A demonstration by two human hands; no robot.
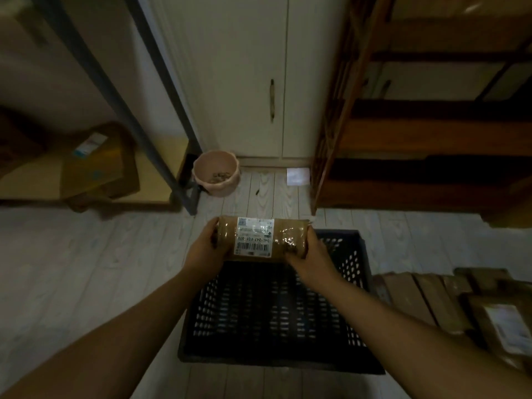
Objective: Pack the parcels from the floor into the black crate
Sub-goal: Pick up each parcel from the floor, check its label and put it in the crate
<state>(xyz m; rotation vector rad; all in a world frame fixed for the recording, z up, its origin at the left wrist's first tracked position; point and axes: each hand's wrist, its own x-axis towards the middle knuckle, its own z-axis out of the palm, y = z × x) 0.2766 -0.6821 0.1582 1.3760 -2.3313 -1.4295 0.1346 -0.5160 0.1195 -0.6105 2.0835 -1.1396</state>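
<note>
I hold the brown parcel (260, 239) by its ends, left hand (205, 249) and right hand (309, 254) both gripping, above the black crate's (364, 254) far edge, ready, I judge, to lower it in.

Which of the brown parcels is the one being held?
The parcel with the white barcode label, gripped at its ends by the left hand and right hand over the black crate. The other parcels lie piled on the floor at the right.
</note>
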